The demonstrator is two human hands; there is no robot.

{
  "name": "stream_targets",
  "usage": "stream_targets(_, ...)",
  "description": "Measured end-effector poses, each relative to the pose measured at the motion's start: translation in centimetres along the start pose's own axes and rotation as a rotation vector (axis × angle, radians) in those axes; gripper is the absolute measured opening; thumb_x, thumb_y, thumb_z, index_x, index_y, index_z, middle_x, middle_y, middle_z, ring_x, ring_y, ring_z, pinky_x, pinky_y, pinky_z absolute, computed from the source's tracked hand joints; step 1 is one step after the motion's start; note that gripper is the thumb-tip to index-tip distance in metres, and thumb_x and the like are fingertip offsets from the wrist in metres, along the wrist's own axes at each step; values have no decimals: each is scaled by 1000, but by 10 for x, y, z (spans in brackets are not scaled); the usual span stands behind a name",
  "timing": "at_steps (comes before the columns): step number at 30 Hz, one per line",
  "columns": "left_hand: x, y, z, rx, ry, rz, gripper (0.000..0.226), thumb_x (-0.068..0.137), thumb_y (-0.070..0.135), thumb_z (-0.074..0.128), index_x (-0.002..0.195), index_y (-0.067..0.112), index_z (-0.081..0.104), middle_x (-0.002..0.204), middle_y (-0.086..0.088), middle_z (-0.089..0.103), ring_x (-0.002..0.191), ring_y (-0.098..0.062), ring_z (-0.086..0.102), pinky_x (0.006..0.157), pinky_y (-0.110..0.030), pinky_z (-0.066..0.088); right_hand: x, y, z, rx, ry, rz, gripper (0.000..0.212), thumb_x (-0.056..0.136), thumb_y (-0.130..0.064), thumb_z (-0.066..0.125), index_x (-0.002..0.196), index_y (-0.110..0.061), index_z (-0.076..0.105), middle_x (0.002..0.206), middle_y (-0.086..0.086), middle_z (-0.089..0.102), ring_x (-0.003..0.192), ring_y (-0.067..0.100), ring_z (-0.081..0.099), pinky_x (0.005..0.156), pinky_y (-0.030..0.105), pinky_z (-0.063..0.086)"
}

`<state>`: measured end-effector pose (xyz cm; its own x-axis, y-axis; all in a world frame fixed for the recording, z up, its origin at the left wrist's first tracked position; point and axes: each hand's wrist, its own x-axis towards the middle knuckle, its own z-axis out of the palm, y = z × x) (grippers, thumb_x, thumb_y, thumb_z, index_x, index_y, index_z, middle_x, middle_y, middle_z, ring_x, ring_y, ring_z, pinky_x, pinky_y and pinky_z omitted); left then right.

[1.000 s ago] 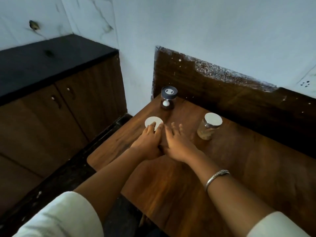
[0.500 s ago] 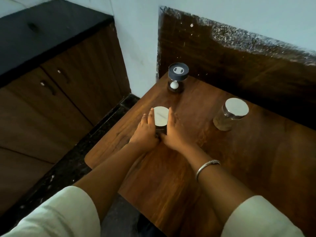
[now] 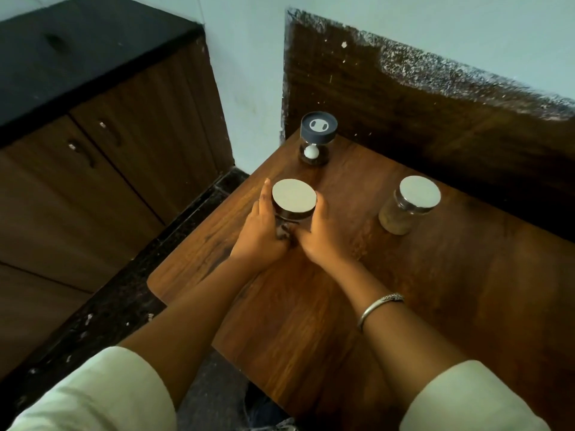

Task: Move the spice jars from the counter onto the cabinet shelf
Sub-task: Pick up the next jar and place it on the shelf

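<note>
A dark spice jar with a flat white lid point(image 3: 294, 196) stands on the brown wooden counter point(image 3: 404, 293). My left hand point(image 3: 260, 231) grips its left side and my right hand point(image 3: 322, 233) grips its right side, thumbs meeting in front of it. A second jar with a white lid and tan contents point(image 3: 408, 209) stands to the right, apart from my hands. A third jar with a dark blue lid point(image 3: 317, 139) stands at the counter's back left corner.
A dark wooden backboard point(image 3: 435, 98) rises behind the counter against the white wall. To the left stands a low cabinet with brown doors point(image 3: 102, 169) and a black top point(image 3: 62, 51). A dark stone floor strip point(image 3: 124, 293) runs between cabinet and counter.
My hands went from lying flat in front of the white-lidded jar to closing around its sides. The camera has come closer and lower over the counter.
</note>
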<state>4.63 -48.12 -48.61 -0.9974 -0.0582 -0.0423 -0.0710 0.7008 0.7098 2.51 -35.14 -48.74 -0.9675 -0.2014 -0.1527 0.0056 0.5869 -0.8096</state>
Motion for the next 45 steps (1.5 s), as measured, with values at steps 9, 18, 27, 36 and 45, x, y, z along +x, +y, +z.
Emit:
stream_targets(9,-40,57,11,-218,69,188,119,63,37,77,147,31,-8,155,-3,19,140,-19,25,104,-22,31,-52,-3,-57,231,214,-87,80,77,-57,60,141,-23,26,139,0,45,118,10,49,86,18,45)
stream_targets(18,-75,138,38,-309,-18,406,126,64,24,83,148,10,-10,155,-7,12,141,-14,19,110,-39,36,-117,1,-117,289,423,-163,75,75,-62,52,137,-25,29,130,-3,48,115,12,55,82,20,54)
stream_targets(27,-92,214,44,-722,-323,419,123,65,2,79,148,24,-10,131,13,43,116,-10,55,84,-30,55,-172,19,-187,510,404,-218,38,91,-34,50,127,-37,40,114,-26,61,106,-5,58,78,10,48)
stream_targets(36,-112,274,58,-307,-407,628,130,64,39,77,142,32,-26,151,-6,26,138,-24,30,107,-49,37,-222,33,-241,518,453,-176,62,83,-39,59,139,-26,34,128,-4,54,114,11,57,85,27,54)
stream_targets(45,-141,312,78,-619,-534,536,129,64,-11,76,145,29,-17,134,17,36,121,-4,48,91,-25,52,-281,52,-292,559,393,-185,67,83,-31,55,143,-28,24,119,-8,56,96,-9,61,73,12,51)
